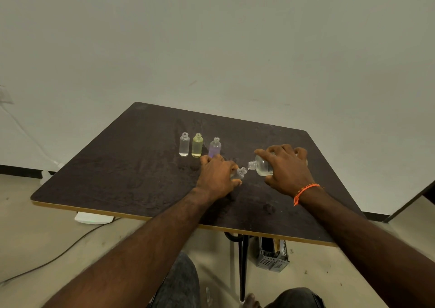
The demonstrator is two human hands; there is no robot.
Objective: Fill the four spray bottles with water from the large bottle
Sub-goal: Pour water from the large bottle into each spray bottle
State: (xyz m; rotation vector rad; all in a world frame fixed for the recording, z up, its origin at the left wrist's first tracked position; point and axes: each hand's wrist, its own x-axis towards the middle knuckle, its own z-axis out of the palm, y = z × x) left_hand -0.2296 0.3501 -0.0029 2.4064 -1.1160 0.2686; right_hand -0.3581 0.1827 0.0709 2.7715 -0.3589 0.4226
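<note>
Large bottle: clear, tipped on its side, neck touching your small bottle's mouth.
Fourth spray bottle: clear, uncapped, tilted.
Clear bottle, yellow bottle, purple bottle: upright, uncapped, in a row.

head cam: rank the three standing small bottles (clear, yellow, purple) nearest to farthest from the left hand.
From the left hand, which grips a fourth small bottle:
1. Purple bottle, right end of the row, just behind the knuckles.
2. Yellow bottle, middle of the row.
3. Clear bottle, left end of the row, farthest.
</note>
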